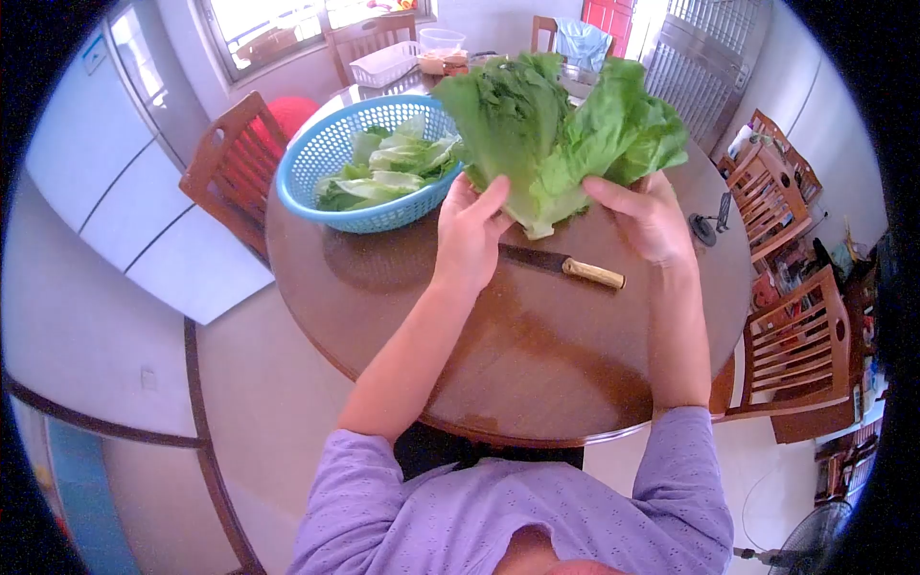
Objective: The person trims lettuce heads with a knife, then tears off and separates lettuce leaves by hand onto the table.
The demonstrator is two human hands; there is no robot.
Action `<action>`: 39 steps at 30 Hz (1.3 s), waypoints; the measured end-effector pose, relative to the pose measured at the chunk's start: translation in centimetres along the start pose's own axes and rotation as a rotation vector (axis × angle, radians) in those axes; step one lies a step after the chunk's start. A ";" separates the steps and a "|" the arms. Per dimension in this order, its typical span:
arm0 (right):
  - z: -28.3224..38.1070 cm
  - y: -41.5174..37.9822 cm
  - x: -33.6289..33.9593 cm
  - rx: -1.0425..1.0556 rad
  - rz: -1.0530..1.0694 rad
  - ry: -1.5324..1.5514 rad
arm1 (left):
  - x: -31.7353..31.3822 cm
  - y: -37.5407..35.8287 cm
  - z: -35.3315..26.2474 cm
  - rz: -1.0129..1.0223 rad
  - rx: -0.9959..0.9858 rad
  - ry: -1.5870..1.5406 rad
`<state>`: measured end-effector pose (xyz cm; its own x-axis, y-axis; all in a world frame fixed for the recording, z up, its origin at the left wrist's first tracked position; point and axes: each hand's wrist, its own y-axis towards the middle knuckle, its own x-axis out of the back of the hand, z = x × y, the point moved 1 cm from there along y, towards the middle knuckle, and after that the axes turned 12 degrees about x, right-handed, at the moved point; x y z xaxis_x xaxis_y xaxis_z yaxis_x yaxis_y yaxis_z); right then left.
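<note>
- Shirt (517, 498) of purple colour is nearest; its sleeves end around the elbows, and both bare forearms reach forward over the round brown surface (556, 374).
- On this surface lies a knife (592, 272), flat, with its light handle to the right and its dark blade toward the left hand (470, 235).
- The left hand has its grip closed around the left side of the lettuce (551, 153), with the thumb on the near side.
- The right hand (650, 222) is also grasping the lettuce, on its right side, and its thumb presses the leaves.
- The lettuce is between the two hands, raised above the surface; its pale base points to the person, and its green leaves spread away.
- To the left stands a blue basket (364, 218), with loose leaves (393, 168) inside.
- To the right, a small black stand (704, 230) is on the surface.
- At the far side are a white basket (385, 69) and, just beside it, a clear container (442, 40).
- Farther, a light blue cloth (581, 44) hangs over a chair.
</note>
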<state>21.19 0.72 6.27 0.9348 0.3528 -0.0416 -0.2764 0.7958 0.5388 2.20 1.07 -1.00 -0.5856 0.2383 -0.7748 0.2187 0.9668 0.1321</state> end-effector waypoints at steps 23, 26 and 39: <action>1.7 -2.6 -1.6 0.204 0.151 -0.288 | -1.8 -1.1 3.1 0.123 0.046 -0.011; 3.2 -2.2 -2.4 -0.025 0.411 -0.308 | 0.0 0.0 5.3 0.214 0.090 -0.100; 2.6 -1.5 -2.1 0.347 0.562 -0.342 | -0.1 -0.4 1.2 0.275 0.261 -0.410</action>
<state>20.21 -2.50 7.75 0.7062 0.4426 0.5526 -0.7000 0.3197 0.6386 3.09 0.60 -1.74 -0.1396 0.3735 -0.9171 0.5370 0.8067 0.2467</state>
